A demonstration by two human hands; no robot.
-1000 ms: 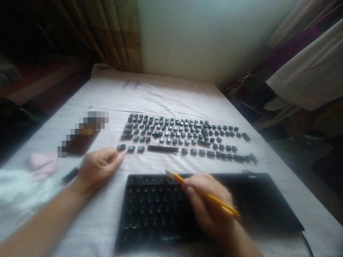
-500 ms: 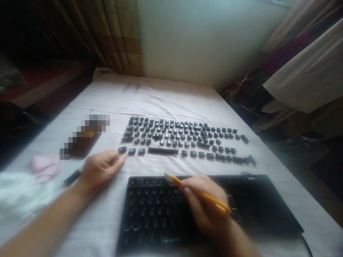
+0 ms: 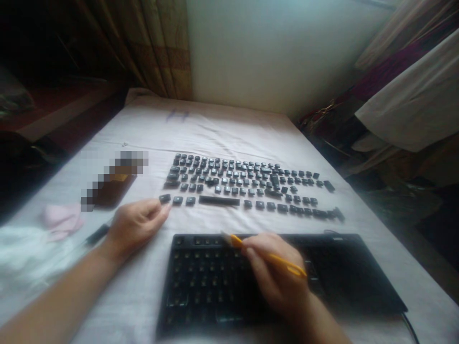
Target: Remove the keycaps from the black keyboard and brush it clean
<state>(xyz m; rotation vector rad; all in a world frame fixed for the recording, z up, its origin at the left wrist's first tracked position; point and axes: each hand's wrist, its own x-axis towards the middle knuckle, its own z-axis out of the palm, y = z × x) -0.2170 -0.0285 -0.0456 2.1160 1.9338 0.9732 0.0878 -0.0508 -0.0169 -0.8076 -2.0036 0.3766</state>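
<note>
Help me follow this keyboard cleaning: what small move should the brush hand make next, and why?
Probably sweep the orange-handled brush on along the top row of the keyboard base. The right hand holds its bristles at that edge, the keycaps lie off on the cloth, and the left hand rests beside it.

The bottle (image 3: 114, 184) is pixelated over its top and base, so its label and cap cannot be read. The right hand (image 3: 278, 279) hides part of the keyboard (image 3: 215, 282), whose sockets are too blurred to tell apart. The brush (image 3: 267, 255) tip is smeared. Legends on the keycaps (image 3: 247, 184) are too small to read. Both forearms and the cable (image 3: 409, 325) run off the bottom edge.
</note>
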